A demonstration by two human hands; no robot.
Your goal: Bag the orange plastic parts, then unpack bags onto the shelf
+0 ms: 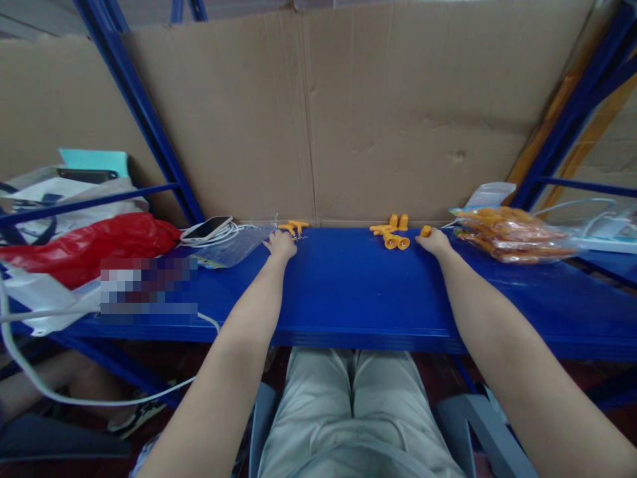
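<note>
Clamped on orange cup [425, 231] at one o'clock with right hand [434, 243]: hold lightly. With left hand [282, 245] at eleven, beside orange handles [300, 224], cannot tell the grip; avoid scattering metal bits [301, 237].

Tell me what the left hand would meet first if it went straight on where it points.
Probably the orange T-shaped pieces just beyond the left hand, with the cardboard behind them; how close the fingers are is hard to judge.
</note>
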